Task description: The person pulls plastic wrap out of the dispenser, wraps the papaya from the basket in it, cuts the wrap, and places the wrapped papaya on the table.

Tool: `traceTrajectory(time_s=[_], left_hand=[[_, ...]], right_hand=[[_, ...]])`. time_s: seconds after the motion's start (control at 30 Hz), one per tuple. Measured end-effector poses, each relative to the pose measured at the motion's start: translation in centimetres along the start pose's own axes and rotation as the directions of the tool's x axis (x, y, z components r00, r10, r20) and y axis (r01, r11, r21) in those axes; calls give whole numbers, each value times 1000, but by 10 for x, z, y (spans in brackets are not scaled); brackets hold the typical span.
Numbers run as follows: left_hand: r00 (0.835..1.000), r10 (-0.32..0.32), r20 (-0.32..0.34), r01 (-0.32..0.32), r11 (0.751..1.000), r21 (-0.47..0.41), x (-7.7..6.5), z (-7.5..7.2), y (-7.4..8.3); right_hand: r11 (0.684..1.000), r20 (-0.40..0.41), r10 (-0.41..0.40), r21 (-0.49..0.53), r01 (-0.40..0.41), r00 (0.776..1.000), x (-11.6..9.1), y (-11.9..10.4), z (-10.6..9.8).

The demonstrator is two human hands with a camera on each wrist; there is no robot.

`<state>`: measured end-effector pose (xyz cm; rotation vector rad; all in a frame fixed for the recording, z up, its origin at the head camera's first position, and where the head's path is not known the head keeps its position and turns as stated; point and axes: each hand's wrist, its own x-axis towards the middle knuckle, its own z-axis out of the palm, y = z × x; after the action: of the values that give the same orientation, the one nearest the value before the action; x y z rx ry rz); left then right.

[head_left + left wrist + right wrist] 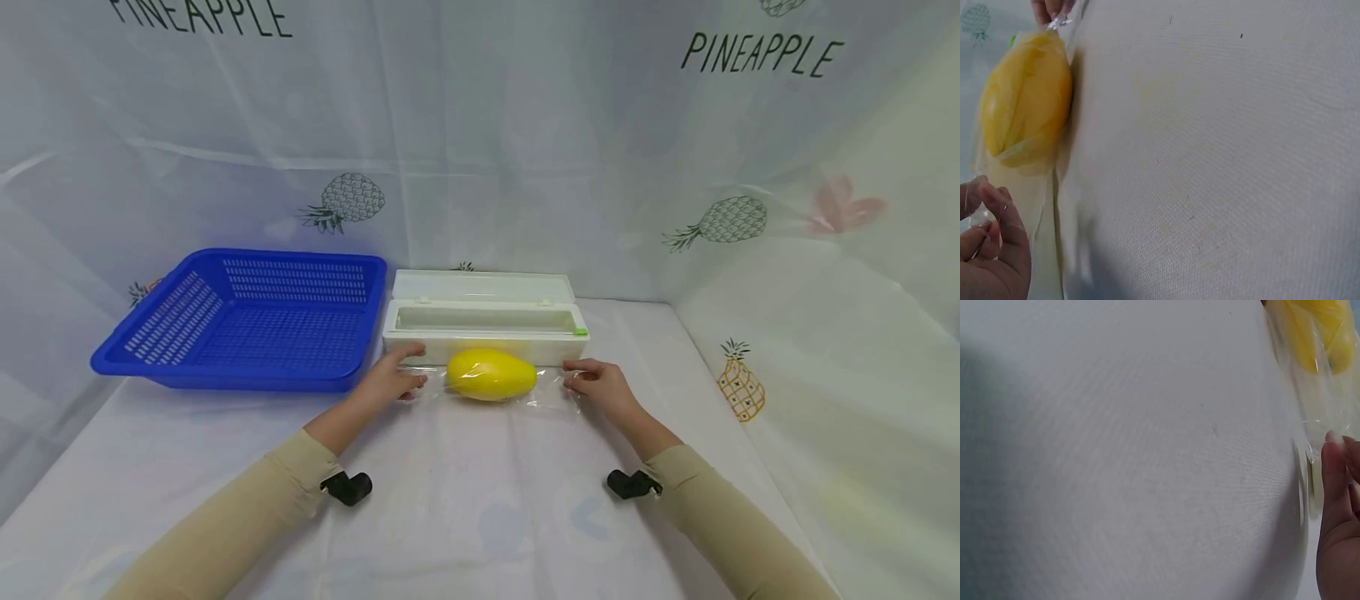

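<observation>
Head view: smooth yellow oval fruit (491, 375) in clear plastic film (551, 393), centre of frame on white cloth-covered surface (442, 475), just in front of long white box (487, 339), lid up. My left hand (390, 378) and right hand (606, 390) each pinch one end of film. Current step looks like wrapping; next move seems to call for snug tension, then tucking or twisting both ends.

The left sleeve (232, 517) and right sleeve (738, 525) are plain beige cloth, lightly creased near the cuffs (311, 458). A small black fitting (349, 488), bent and round-ended, juts from the inner side of each cuff. Both hands (390, 380) are bare.
</observation>
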<state>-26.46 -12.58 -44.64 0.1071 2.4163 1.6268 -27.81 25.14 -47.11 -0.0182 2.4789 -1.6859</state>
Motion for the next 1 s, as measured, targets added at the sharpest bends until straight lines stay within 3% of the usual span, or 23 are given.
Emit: traceTrajectory(time_s=[0.13,0.23,0.33,0.43,0.6,0.8,1.0], left_hand=[[1000,-4,19,4,999,-32,1,-3,-1],[1000,0,25,1,999,-54,1,-4,-1],[999,6,31,-4,998,-66,0,-3,-1],[1000,0,26,2,997,-72,0,-2,0],[1000,-16,13,17,997,-77,0,-1,1],[1000,-8,13,9,996,-92,0,-3,-1],[999,15,38,-10,993,-121,0,-3,-3]], right_hand=[[1000,-20,-12,-29,11,1000,-1,-1,-1],[991,-90,-85,-109,75,992,-3,-4,0],[969,-183,-201,-181,168,962,-7,-11,6],[945,-202,-310,-168,279,929,-11,-21,15],[910,-34,-411,-72,408,911,-12,-37,35],[911,192,-388,-67,406,902,-9,-59,54],[912,242,-365,-99,398,899,2,-57,61]])
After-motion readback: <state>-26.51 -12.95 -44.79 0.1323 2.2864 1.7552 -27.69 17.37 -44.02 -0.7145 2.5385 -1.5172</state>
